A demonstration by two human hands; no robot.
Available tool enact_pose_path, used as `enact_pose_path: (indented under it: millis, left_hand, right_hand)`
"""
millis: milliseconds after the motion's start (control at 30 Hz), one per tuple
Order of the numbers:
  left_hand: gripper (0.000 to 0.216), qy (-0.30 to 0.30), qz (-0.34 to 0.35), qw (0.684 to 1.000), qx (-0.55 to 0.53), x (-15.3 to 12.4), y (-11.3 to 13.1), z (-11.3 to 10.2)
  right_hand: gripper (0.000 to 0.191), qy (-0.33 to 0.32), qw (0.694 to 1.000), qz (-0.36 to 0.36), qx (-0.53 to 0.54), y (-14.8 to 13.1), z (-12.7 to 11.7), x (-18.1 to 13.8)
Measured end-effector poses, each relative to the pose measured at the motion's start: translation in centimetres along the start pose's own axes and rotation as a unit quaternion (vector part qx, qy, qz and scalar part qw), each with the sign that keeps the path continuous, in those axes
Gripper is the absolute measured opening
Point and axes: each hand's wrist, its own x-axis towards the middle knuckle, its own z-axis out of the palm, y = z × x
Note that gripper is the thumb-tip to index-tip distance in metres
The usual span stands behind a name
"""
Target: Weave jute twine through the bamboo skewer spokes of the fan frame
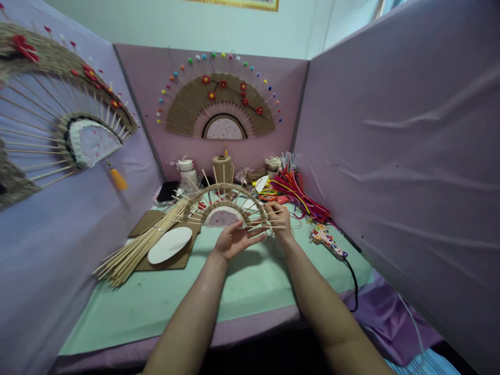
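Note:
My left hand (233, 240) is palm up under the lower right of a half-round stick fan (225, 187). Its thumb lies against the fan's base and its fingers stretch below the sticks, holding the fan upright. Bare sticks radiate through two bands of woven twine around a pale half-round centre (222, 217) with a white scalloped edge. My right hand (279, 217) is at the right end of the outer band, fingers pinched together on twine; the fingertips are partly hidden by sticks. Loose twine (296, 223) trails beside that hand onto the table.
A bundle of thin sticks (144, 242) and a white oval card (170, 245) lie on cardboard (177, 261) at left. Right are a patterned glue gun (328, 242) with a black cord and coloured fuzzy stems (299, 192). A twine spool (222, 169) and white bottle (188, 173) stand behind. Finished fans (179, 107) hang on the panels.

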Motion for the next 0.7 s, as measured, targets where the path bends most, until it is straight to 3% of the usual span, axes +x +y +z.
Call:
enact_pose_path:
  millis: [333, 533, 700]
  left_hand:
    - [0.034, 0.057, 0.024, 0.998, 0.023, 0.0, -0.2, -1.2]
    - [0.044, 0.049, 0.02, 0.999, 0.014, 0.1, -0.3, -0.8]
    - [0.044, 0.079, 0.03, 0.996, 0.011, 0.4, -0.4, -0.5]
  right_hand:
    - [0.022, -0.033, 0.999, -0.019, 0.016, -0.3, 0.1, -0.4]
    - [0.025, -0.039, 0.999, -0.008, 0.028, -0.4, 0.3, -0.6]
    - [0.025, -0.034, 0.999, -0.008, 0.027, -0.5, 0.2, -0.4]
